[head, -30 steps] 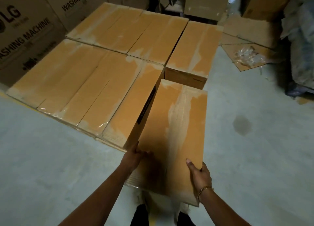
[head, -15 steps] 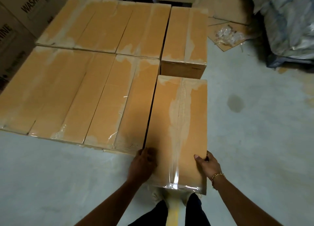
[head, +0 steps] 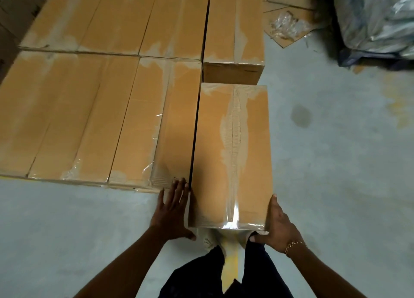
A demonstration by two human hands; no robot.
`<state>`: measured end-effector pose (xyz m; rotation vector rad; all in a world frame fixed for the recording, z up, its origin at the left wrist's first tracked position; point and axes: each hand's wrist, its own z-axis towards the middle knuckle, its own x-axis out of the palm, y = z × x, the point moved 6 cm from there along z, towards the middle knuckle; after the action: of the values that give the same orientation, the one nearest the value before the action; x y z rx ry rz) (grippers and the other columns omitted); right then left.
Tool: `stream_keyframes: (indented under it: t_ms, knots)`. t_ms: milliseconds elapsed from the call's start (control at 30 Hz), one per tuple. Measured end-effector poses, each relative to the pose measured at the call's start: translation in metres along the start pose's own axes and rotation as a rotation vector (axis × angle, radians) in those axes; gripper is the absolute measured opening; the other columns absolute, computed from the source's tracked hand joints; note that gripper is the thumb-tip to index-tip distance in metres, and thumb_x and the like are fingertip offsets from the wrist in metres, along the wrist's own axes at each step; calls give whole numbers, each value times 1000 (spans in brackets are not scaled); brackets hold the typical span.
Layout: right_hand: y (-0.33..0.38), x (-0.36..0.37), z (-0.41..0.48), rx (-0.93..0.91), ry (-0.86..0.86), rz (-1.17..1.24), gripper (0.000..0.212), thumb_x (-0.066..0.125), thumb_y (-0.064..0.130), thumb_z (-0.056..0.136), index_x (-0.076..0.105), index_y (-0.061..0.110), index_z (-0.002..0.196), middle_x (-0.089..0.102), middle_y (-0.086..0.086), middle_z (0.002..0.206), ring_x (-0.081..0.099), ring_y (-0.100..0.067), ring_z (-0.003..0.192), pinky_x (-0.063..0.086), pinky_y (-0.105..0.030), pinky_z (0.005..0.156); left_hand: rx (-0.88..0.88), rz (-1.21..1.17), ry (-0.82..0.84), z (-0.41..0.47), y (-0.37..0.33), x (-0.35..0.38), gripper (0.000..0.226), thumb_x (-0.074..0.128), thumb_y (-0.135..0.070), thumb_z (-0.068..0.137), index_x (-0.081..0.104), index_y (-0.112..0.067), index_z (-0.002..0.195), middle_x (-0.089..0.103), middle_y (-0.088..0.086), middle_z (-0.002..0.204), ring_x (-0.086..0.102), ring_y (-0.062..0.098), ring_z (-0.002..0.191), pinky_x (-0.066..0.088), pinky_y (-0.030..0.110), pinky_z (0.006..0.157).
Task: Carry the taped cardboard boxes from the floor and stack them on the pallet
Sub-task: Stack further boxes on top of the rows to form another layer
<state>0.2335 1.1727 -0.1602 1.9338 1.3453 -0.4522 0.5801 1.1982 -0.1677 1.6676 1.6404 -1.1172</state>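
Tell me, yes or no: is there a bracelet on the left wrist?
No: the left hand has a bare wrist, while the thin gold chain bracelet sits on the right hand gripping the taped brown cardboard box.

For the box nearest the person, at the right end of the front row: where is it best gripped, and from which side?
Probably by the near end of the box, one hand on each long side. The right hand already cups its near right corner; the left hand lies flat by the left side. Neighbouring boxes crowd the left, so come from the near end.

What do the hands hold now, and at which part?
The taped box: right hand grips its near right corner, left hand lies flat against its left side.
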Motion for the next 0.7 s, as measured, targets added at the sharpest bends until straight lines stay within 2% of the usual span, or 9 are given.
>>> stream_keyframes:
  t_ms: [67,133,233,333,500,700]
  knots:
    - [3,0,-6,10,-15,-109,155,82,69,53,-29,26,152,33,-2,160,49,-27,130,52,-46,97,-18,42,-9,1,0,3,166,59,-99,42,-30,-15,155,-31,11,165,-28,31,152,-5,61,120]
    - [7,-1,-6,25,-51,-178,144,80,59,66,-31,22,150,31,-3,161,49,-26,129,51,-45,98,-21,24,-35,1,-1,1,164,64,-94,39,-6,-10,162,-6,16,170,-4,35,155,12,62,119]
    - [14,-6,0,27,-92,-197,138,77,59,70,-28,20,151,31,-3,161,50,-25,128,51,-45,98,0,-1,-102,1,-1,-5,148,67,-84,45,20,-3,160,22,19,166,25,39,150,33,61,112]
    - [20,-14,10,11,-101,-207,136,76,59,72,-24,18,153,32,-2,161,51,-25,128,51,-44,98,-6,-39,-158,4,2,-15,128,72,-69,56,29,-4,158,36,16,157,40,38,140,47,58,101]
    - [31,-35,37,5,-124,-220,136,78,58,71,-22,18,154,31,0,161,50,-25,130,51,-45,97,-107,-8,-186,20,-1,-39,120,89,-53,52,42,-5,152,52,10,132,54,32,110,51,47,79]
    - [40,-57,64,-14,-143,-236,138,80,59,70,-20,18,155,34,-1,160,52,-26,129,50,-47,99,-190,56,-158,42,-1,-55,114,93,-49,52,48,-4,148,59,11,114,58,32,91,51,44,69]
